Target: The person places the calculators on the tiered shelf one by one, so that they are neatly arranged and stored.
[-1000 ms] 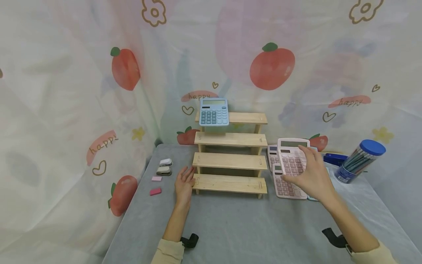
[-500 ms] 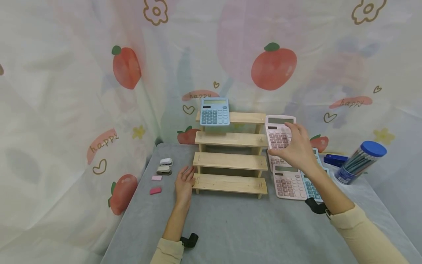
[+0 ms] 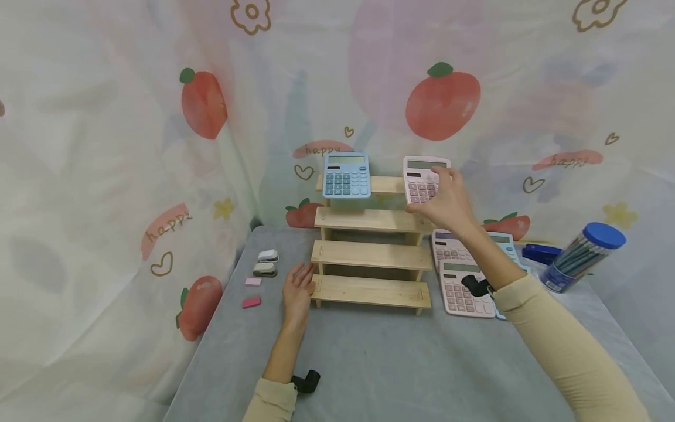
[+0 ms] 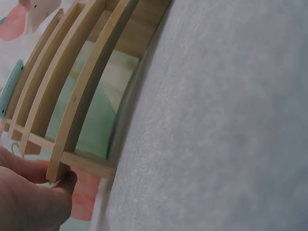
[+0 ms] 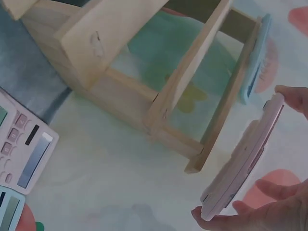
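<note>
A wooden display rack (image 3: 371, 253) with stepped shelves stands on the grey cloth. My left hand (image 3: 297, 293) holds the left end of its lowest shelf, thumb and fingers pinching the board (image 4: 77, 108) in the left wrist view. My right hand (image 3: 445, 202) grips a pink calculator (image 3: 419, 189) by its edges, at the right end of the top shelf. In the right wrist view, a gap shows between this calculator (image 5: 243, 159) and the top board (image 5: 224, 115). A blue calculator (image 3: 346, 179) leans upright on the top shelf's left end.
Right of the rack lie more pink calculators (image 3: 466, 296) and blue ones (image 3: 503, 243), partly under my right arm. Beyond them are a blue stapler (image 3: 540, 253) and a blue-lidded tub of pencils (image 3: 582, 258). Small staplers (image 3: 265, 269) and pink erasers (image 3: 251, 302) lie left.
My right hand has carried the pink calculator up and to the left, from above the calculators on the table to the top shelf's right end. The left hand keeps its place.
</note>
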`<state>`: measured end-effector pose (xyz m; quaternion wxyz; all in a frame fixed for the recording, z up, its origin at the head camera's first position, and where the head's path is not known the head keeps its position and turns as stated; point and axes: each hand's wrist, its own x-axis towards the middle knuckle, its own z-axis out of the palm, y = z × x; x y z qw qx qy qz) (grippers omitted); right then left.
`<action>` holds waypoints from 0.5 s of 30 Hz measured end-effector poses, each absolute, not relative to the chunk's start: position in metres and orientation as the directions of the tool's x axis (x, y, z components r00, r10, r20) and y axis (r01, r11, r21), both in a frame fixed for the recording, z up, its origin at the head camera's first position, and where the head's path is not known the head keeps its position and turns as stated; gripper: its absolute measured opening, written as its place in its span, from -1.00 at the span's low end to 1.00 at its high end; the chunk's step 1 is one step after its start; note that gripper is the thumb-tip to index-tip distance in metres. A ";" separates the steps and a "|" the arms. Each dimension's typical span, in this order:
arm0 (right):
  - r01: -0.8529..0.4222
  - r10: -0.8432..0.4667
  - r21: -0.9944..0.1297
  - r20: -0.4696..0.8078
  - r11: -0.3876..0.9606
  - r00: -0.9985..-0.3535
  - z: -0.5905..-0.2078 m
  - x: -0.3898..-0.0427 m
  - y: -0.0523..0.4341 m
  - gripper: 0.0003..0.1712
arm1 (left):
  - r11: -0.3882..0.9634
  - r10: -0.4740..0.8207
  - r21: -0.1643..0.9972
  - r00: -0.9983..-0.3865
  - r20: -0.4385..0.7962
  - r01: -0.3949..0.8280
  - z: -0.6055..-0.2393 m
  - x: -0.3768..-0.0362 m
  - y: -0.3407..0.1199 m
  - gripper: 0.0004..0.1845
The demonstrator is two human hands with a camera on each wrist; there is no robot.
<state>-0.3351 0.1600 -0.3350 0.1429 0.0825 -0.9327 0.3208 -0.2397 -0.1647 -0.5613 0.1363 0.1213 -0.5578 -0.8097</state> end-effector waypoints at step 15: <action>-0.178 -0.010 -0.602 0.271 0.778 -0.962 -0.341 -0.382 0.108 0.31 | -0.348 -0.360 0.933 -0.932 -0.042 0.092 -0.557 -0.239 -0.163 -0.33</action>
